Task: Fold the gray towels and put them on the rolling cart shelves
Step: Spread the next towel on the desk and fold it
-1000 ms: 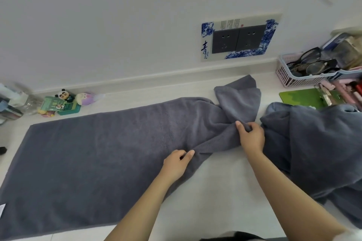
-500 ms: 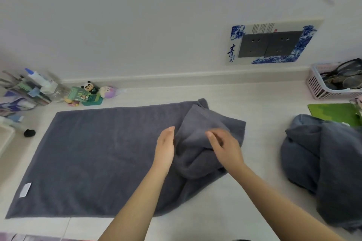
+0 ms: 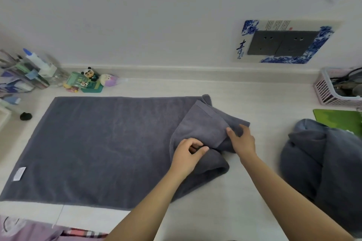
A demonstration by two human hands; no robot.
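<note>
Soft, even, rather dim light is cast with a bluish tint; only faint shadows are seen. Straight lines are bowed by wide-angle distortion, and the edges are blurred.

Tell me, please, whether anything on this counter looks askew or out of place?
The spread towel lies flat except at its right end, bunched under both hands. A second gray towel sits in a heap at right.
</note>
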